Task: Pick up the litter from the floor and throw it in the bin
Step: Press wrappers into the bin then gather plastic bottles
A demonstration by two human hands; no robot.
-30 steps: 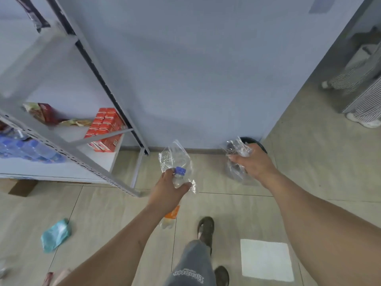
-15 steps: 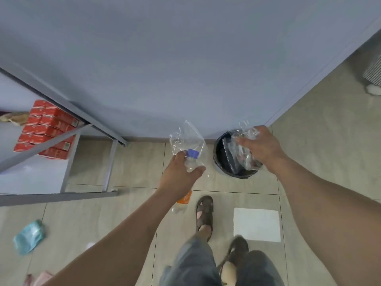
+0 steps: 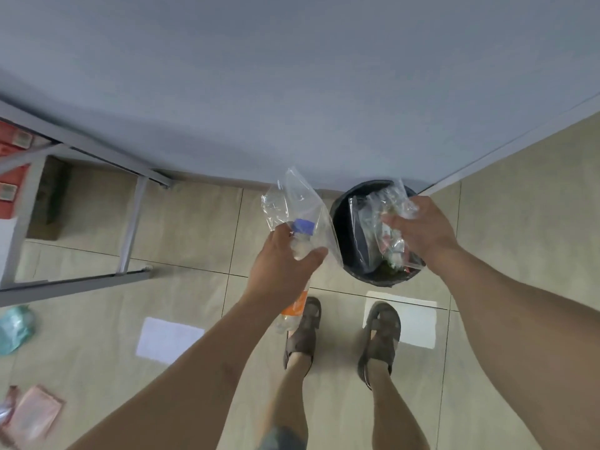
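A grey metal shelf frame (image 3: 130, 228) with red boxes (image 3: 11, 157) fills the left edge, against a pale blue wall (image 3: 292, 86) above beige floor tiles (image 3: 181, 228).

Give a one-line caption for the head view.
Right hand holds crumpled clear plastic over black bin; left hand grips bottle and bag.

The person now stands closer to the black bin (image 3: 354, 254), both sandalled feet planted just before it, the right hand (image 3: 418, 228) holding its crumpled clear wrappers (image 3: 386, 222) directly over the bin's mouth, while the shelf unit (image 3: 130, 228) slides further left in view.
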